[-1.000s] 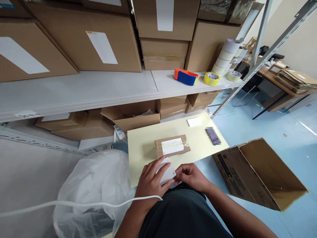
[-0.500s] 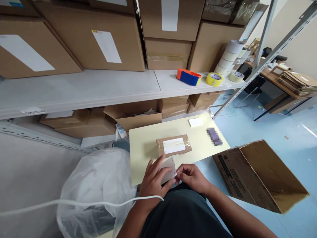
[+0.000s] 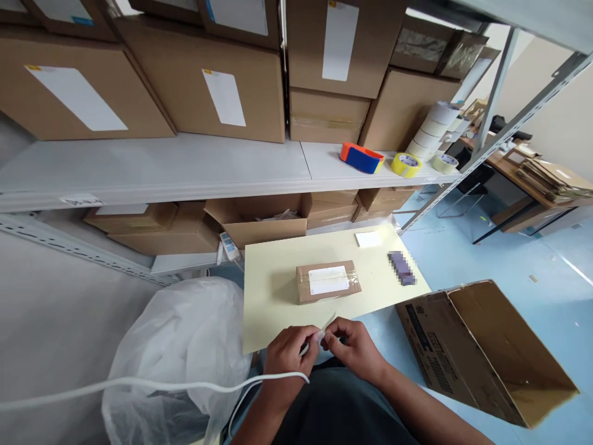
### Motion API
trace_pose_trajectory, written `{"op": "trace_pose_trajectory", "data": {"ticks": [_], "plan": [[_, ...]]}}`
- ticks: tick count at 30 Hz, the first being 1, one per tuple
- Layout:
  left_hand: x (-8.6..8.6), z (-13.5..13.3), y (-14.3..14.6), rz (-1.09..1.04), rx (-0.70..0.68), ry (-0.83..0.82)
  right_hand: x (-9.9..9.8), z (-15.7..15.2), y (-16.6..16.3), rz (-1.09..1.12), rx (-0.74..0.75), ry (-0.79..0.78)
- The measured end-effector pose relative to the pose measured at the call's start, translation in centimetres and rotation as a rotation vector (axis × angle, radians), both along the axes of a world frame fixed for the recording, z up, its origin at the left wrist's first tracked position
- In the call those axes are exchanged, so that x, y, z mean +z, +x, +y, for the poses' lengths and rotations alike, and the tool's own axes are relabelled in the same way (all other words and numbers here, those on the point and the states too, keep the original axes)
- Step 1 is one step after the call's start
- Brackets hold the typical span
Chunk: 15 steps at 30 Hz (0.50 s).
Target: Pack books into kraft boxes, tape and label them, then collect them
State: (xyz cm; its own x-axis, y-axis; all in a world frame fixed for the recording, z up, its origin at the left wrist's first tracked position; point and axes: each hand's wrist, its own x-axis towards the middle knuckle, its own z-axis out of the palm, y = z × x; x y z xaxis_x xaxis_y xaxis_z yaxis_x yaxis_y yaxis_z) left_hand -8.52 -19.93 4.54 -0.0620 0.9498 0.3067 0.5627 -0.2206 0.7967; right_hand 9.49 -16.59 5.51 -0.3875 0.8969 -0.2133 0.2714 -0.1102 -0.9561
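My left hand and my right hand meet at the near edge of a pale yellow board. Both pinch a small white label sheet, which is seen almost edge-on between the fingertips. Further up the board lies a small brown parcel with a white label taped on its top. A white card and a blurred dark object rest at the board's far right.
A white plastic bag bulges at the left, with a white cable across it. An open cardboard box lies on the blue floor at right. The shelf holds cartons, a tape dispenser and tape rolls.
The label sheet lay flat under my left palm; now both hands have drawn together and hold it edge-on. The view has tilted up slightly.
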Motion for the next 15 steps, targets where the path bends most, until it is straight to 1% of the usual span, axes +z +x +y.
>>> {"op": "trace_pose_trajectory", "data": {"ticks": [2,4,7,9,11,13,15], "plan": [[-0.3,0.2,-0.8,-0.143,0.092,-0.158,0.2,0.1,0.0,-0.011,0.023,-0.001],[-0.5,0.4,-1.5,-0.355,0.197,-0.307,0.2,0.3,0.2,-0.003,0.043,-0.026],[-1.0,0.7,-2.2,-0.693,0.325,-0.435,-0.1,0.5,0.8,0.058,0.052,-0.097],[-1.3,0.9,-2.8,-0.878,0.406,-0.466,-0.3,0.7,1.2,0.130,0.059,-0.153],[-1.6,1.2,-3.7,-1.084,0.484,-0.461,-0.4,1.2,1.5,0.218,0.035,-0.219],[-2.0,1.6,-5.1,-1.306,0.571,-0.441,-0.3,2.0,1.9,0.317,-0.043,-0.274],[-2.3,2.0,-6.8,-1.490,0.688,-0.408,-0.1,3.4,2.2,0.408,-0.172,-0.293]]}}
